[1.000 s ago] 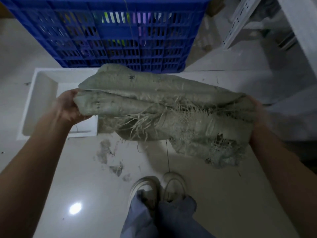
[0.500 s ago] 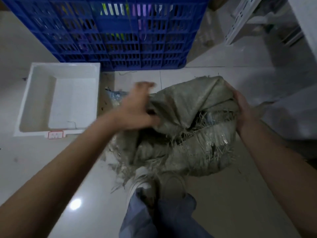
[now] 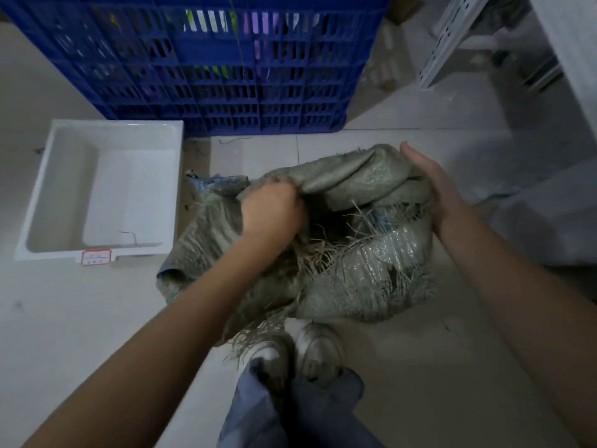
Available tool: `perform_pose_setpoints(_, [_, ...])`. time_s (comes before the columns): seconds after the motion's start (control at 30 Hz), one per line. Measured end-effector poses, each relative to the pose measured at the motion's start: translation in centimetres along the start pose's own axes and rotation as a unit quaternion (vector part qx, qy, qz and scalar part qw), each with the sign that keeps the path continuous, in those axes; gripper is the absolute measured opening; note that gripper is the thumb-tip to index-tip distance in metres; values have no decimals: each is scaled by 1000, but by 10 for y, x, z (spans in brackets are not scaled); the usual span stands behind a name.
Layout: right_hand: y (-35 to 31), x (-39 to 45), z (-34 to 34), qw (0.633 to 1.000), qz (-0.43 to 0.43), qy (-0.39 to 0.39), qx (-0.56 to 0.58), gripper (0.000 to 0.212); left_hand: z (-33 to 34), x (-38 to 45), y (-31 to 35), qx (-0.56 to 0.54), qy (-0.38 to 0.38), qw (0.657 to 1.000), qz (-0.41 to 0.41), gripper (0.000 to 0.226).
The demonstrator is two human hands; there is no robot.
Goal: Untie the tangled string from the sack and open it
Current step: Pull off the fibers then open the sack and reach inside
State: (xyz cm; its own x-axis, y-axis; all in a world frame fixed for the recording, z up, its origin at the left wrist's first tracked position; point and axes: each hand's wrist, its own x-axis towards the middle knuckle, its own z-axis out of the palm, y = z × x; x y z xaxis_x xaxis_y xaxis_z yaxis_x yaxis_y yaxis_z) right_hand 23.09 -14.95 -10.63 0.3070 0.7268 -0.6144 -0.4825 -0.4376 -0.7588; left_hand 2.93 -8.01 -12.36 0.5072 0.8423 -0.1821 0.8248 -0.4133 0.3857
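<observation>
A grey-green woven sack with frayed, torn edges lies crumpled on the floor in front of my feet. Loose pale strands stick out around its dark mouth. My left hand is fisted on the sack's upper flap at the left of the mouth. My right hand presses against the sack's right side, its fingers hooked over the top fold. Something blue shows inside the mouth. I cannot make out a separate tied string.
A white plastic tub with a red label stands on the floor at the left. Behind it is a large blue slatted crate. A blue scrap lies by the sack. White shelving legs stand at the upper right. My shoes are below the sack.
A second ago both hands held the sack stretched out in the air. It has come down onto the floor, and my left hand has moved in to grip the flap at the mouth.
</observation>
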Motion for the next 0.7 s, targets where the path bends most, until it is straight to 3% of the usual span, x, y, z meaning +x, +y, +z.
perform_pose_setpoints(0.1, [-14, 14, -4, 980, 21, 155, -120, 27, -19, 13, -22, -191, -61, 977, -67, 20])
perform_pose_setpoints(0.13, [-17, 17, -7, 954, -6, 224, -201, 24, -24, 18, -26, -210, -55, 973, -83, 25])
perform_pose_setpoints(0.2, [-21, 8, -1, 842, -165, 359, -366, 20, -31, 26, -29, -205, -45, 971, -112, 32])
perform_pose_setpoints(0.23, [-21, -9, 15, 804, -238, 379, -391, 15, -33, 30, -28, -196, -41, 972, -119, 33])
perform_pose_setpoints(0.3, [-6, -47, 56, 778, -293, 321, -453, 13, -34, 39, -26, -186, -37, 974, -123, 28])
perform_pose_setpoints(0.37, [25, -77, 98, 753, -224, 186, -591, 28, -37, 45, -22, -166, -37, 976, -136, 29])
perform_pose_setpoints(0.43, [64, -86, 119, 750, -79, 48, -654, 45, -41, 49, -19, -157, -37, 977, -141, 37])
perform_pose_setpoints(0.5, [93, -81, 115, 755, 31, 8, -655, 55, -48, 50, -20, -160, -48, 974, -150, 38])
perform_pose_setpoints(0.53, [101, -76, 105, 754, 56, 27, -654, 59, -51, 51, -23, -164, -59, 972, -155, 37])
perform_pose_setpoints(0.7, [99, -39, 43, 765, 96, 265, -580, 88, -69, 47, -43, -209, -105, 955, -182, 21])
